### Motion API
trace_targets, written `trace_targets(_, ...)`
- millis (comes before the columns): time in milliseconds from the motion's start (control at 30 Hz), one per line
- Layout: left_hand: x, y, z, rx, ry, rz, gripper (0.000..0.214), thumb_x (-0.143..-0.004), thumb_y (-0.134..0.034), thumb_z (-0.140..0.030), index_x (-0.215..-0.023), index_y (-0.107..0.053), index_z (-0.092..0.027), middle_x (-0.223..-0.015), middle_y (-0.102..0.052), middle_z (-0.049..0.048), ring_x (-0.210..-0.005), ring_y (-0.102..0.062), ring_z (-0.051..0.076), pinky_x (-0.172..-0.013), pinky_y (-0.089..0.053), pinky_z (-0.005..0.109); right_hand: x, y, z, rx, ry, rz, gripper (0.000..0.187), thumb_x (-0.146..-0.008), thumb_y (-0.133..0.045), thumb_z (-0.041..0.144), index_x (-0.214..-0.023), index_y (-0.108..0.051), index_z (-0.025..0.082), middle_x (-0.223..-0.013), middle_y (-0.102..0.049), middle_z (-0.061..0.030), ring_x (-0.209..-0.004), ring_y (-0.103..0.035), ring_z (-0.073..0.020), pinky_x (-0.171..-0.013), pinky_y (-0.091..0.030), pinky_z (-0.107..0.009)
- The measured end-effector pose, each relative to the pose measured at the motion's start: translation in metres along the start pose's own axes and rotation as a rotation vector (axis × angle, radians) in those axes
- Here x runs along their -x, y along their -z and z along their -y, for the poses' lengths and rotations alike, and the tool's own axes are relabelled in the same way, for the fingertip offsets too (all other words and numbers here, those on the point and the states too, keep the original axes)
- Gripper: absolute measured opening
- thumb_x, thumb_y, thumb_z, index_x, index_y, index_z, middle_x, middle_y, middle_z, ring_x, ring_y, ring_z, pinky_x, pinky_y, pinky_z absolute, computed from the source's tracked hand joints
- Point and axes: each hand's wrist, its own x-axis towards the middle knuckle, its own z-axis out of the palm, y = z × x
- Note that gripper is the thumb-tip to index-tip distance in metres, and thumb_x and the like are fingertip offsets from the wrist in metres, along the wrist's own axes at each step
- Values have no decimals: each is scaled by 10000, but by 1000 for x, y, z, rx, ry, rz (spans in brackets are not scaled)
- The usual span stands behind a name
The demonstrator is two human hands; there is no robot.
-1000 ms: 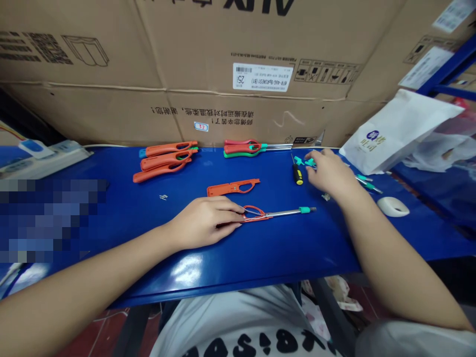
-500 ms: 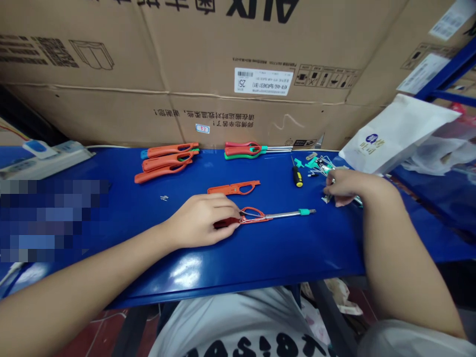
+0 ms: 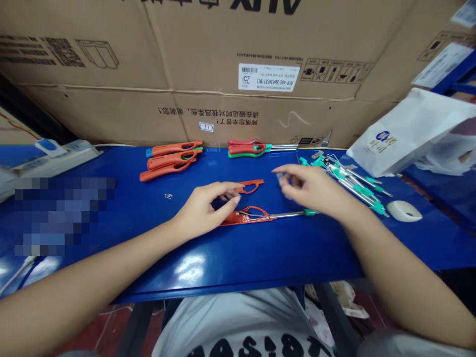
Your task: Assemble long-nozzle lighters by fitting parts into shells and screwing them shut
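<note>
My left hand (image 3: 206, 208) is open, thumb and fingers apart, over the orange lighter shell half (image 3: 232, 218). In that half lie thin wires and a metal tube (image 3: 288, 215) with a green collar (image 3: 309, 212). Just behind the fingertips is the other orange shell half (image 3: 253, 186), partly covered by the hand. My right hand (image 3: 307, 186) is in the air to the right, pinching a small greyish piece (image 3: 283, 179) too blurred to make out. Beyond its wrist lies a pile of metal tubes with green parts and white wires (image 3: 351, 181).
Orange lighter handles (image 3: 171, 158) are stacked at the back left; red and green lighters (image 3: 249, 148) lie at the back middle. Small screws (image 3: 168, 196) are left of my left hand. A white oval object (image 3: 404, 211), paper bag (image 3: 405, 131), power strip (image 3: 63, 158) and cardboard box (image 3: 208, 59) surround the area.
My right hand has moved left from the tube pile, carrying a small piece. My left hand has loosened from the shell half and its fingers have spread.
</note>
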Motion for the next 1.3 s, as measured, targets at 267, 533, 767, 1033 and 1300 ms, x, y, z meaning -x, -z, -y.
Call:
trace_targets(267, 4, -11, -4, 389, 239, 23, 466, -790, -824, -359, -1178, -677, -146, -862, -767, 53, -713, -731, 155, -692, -620, 254, 10, -50, 27, 159, 433, 21, 498, -1012, -533, 311, -1492, -473, 191, -1124, -740, -119, -1017, -703, -265, -825, -575, -382)
trace_targets(533, 5, -11, -9, 541, 357, 48, 330, -832, -787, -367, -1077, -756, -148, -951, -803, 70, -833, -778, 204, -813, -649, 320, 11, -49, 33, 107, 462, -100, 285, -1018, -515, 248, -1293, -585, 220, -1161, -741, -102, -1063, -695, -245, -891, -544, -366)
trace_targets(767, -4, 0, -5, 632, 482, -157, 315, -735, -865, -363, -928, -755, -141, -882, -800, 65, -744, -767, 181, -762, -648, 300, 6, -47, 28, -126, 127, -86, 281, -869, -683, 277, -1110, -548, 224, -1026, -670, -58, -764, -595, -175, -680, -475, -305)
trace_targets(1033, -9, 5, -5, 912, 682, -255, 230, -692, -868, -208, -874, -749, -133, -809, -790, 45, -701, -752, 126, -716, -618, 197, 6, -46, 21, -211, 154, 206, 61, -863, -704, 227, -903, -670, 196, -930, -665, -47, -844, -604, -174, -740, -463, -288)
trace_targets(1300, -7, 10, -9, 933, 772, -88, 198, -753, -788, -128, -949, -793, -98, -845, -793, 92, -729, -748, 131, -703, -624, 169, 7, -47, 26, -255, 151, 194, 64, -894, -643, 182, -840, -676, 176, -868, -638, -28, -733, -545, -127, -669, -422, -258)
